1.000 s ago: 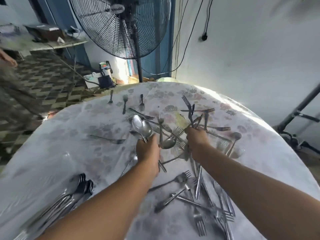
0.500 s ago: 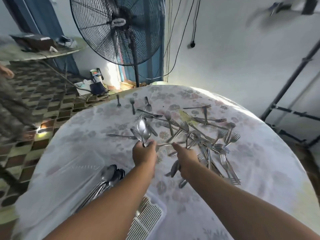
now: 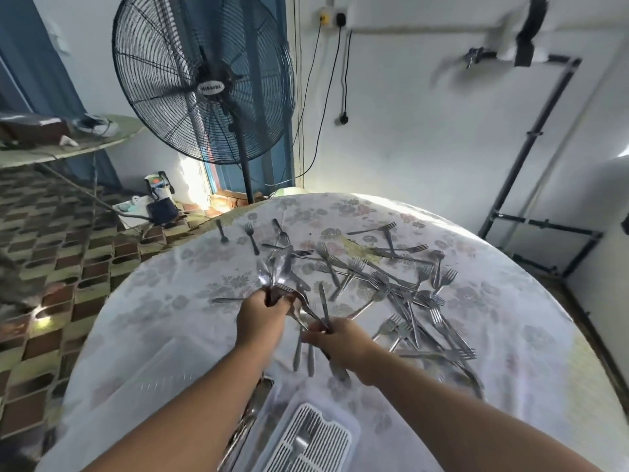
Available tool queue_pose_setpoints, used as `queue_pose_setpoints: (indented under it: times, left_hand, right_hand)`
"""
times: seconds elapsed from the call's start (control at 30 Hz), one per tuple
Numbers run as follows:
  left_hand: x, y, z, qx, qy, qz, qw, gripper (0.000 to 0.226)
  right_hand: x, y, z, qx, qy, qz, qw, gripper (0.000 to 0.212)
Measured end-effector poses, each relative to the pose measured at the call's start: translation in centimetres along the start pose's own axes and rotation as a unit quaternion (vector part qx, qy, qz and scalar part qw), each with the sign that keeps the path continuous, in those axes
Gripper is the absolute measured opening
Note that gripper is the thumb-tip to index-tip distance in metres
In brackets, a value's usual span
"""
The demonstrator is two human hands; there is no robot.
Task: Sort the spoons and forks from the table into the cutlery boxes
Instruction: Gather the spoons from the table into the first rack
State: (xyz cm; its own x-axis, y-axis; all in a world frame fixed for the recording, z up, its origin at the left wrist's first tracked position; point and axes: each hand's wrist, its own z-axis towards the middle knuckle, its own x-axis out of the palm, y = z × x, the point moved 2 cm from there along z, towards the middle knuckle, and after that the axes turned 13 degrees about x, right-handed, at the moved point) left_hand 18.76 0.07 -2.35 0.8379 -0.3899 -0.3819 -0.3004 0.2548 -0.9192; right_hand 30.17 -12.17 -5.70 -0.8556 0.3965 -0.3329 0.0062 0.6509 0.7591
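Note:
My left hand (image 3: 260,316) grips a bunch of spoons (image 3: 277,272) by their handles, bowls pointing up and away. Just to its right, my right hand (image 3: 335,338) pinches the handles of more cutlery (image 3: 323,304), which cross toward the left hand. A heap of forks (image 3: 401,294) lies spread over the middle and right of the round table (image 3: 163,335). A white slotted cutlery box (image 3: 311,441) sits at the near edge with a fork in it. A second box to its left is mostly hidden by my left forearm; spoons lie in it.
A large standing fan (image 3: 204,83) stands beyond the table's far edge. Loose forks (image 3: 252,236) lie near the far left rim. A patterned tiled floor (image 3: 61,240) lies to the left, a black pipe frame (image 3: 531,212) to the right, a white wall behind.
The view has pulled back, and the boxes show at the near edge. My right hand has drawn nearer to the left hand and taken hold of cutlery. The left still holds its spoons.

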Motion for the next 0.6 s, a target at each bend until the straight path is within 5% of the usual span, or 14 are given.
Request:
queue_pose_setpoints:
  times: [0.1, 0.27, 0.6]
  left_hand:
    - [-2.6, 1.2, -0.1, -0.022, 0.038, 0.011, 0.999, 0.035]
    - [-7.5, 4.1, -2.2, -0.051, 0.089, -0.032, 0.994, 0.02]
    - [-10.4, 9.1, -6.7, -0.117, 0.188, -0.023, 0.975, 0.022]
  right_hand:
    - [3.5, 0.5, -0.3, 0.061, -0.041, 0.089, 0.993, 0.014]
    - [10.8, 0.6, -2.0, 0.14, -0.028, 0.225, 0.964, 0.024]
    - [19.0, -1.8, -4.9, 0.221, -0.041, 0.285, 0.932, 0.02]
